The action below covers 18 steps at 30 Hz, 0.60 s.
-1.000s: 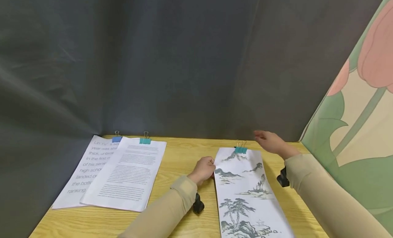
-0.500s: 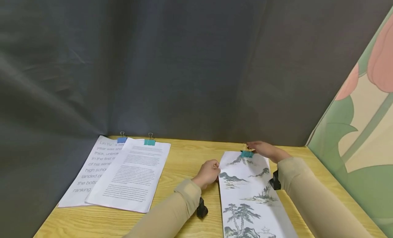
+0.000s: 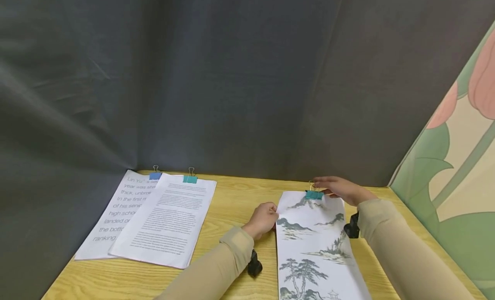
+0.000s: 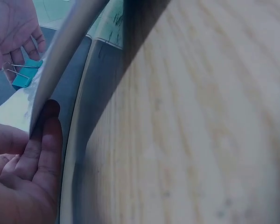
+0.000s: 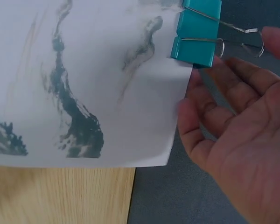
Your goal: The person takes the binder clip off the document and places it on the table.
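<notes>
- The landscape ink-painting sheet (image 3: 313, 240) is lying on the right part of the wooden table (image 3: 232, 201), its far edge reaching toward the dark backdrop (image 3: 232, 76)
- A teal binder clip (image 3: 314, 194) is sitting clamped on the middle of that far edge, wire handles pointing away
- The right hand (image 3: 340, 189) is reaching to the clip with fingers loosely spread; fingertips (image 5: 270, 42) are touching the wire handles, not squeezing them
- The left hand (image 3: 264, 219) is pinching the sheet's left edge, thumb (image 4: 49, 140) pressing beneath the lifted paper
- Two clipped text pages (image 3: 162, 218) are lying well apart at the table's left, one overlapping the other
- A floral panel (image 3: 456, 171) is standing along the right side
</notes>
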Available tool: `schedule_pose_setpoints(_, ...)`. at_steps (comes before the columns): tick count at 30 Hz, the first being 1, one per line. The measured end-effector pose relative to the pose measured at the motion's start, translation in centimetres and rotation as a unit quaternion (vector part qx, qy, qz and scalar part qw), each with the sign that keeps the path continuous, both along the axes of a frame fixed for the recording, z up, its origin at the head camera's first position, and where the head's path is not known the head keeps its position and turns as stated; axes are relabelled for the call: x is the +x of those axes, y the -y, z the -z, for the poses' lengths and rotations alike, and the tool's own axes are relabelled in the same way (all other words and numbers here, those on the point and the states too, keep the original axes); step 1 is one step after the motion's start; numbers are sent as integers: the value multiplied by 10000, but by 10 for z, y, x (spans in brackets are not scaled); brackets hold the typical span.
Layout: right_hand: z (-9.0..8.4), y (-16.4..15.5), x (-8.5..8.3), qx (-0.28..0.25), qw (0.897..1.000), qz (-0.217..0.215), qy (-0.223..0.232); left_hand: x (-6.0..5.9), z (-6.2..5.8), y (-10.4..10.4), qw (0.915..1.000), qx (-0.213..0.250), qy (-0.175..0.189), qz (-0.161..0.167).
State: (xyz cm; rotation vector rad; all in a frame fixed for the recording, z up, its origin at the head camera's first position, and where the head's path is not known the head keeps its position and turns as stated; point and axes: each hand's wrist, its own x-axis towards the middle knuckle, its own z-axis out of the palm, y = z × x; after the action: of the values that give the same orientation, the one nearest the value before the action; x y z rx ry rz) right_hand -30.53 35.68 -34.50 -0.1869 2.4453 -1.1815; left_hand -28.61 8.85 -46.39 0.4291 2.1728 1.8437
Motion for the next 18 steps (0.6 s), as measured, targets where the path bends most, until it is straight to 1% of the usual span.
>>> schedule_pose_setpoints(6,-3,-5,-3,-265,9996,-51,94,1,-3,0,9999,41,-55,-98)
schedule_pose_setpoints(8,-3,-5,-3,-291,9994,-122,104,0,-3,0,9999,33,-60,-142)
schedule_pose_setpoints(11,-3,-6,-2,-239,9994,-220,86,1,-3,1,9999,-5,-4,-121)
schedule_pose_setpoints(15,-2,-6,0,-214,9996,-186,40,4,-4,1,9999,72,137,-69)
schedule_pose_setpoints(18,-1,-6,1,-285,9996,-61,-3,6,-5,1,9998,97,141,-50)
